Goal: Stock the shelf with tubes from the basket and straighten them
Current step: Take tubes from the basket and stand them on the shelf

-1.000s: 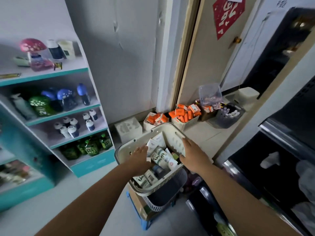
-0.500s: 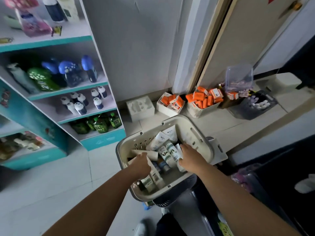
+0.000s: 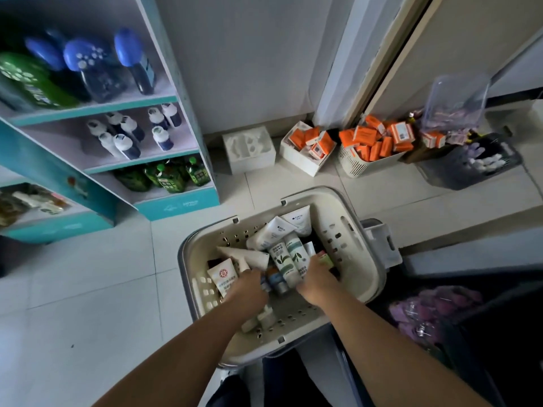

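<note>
A cream plastic basket [image 3: 368, 230] sits below me, holding several tubes. Most are white, and two leaf-print tubes [image 3: 289, 258] lie in the middle. My left hand [image 3: 249, 292] reaches in on the left, its fingers curled down over a white tube with a red logo [image 3: 224, 279]. My right hand [image 3: 317, 284] is beside it, its fingers closed over the lower ends of the leaf-print tubes. Both sets of fingertips are hidden among the tubes. The teal and white shelf unit [image 3: 176, 202] stands at the left with bottles and pouches on its boards.
Against the far wall on the tiled floor stand a white foam block [image 3: 249, 149], a white box [image 3: 305, 164] and a ribbed basket [image 3: 352, 165] of orange boxes, a dark basket [image 3: 440, 179] and a clear container [image 3: 455, 98]. A purple bag [image 3: 435, 312] lies at the right.
The view has tilted down and moved closer to the basket. Both hands have pushed deeper among the tubes and drawn nearer to each other.
</note>
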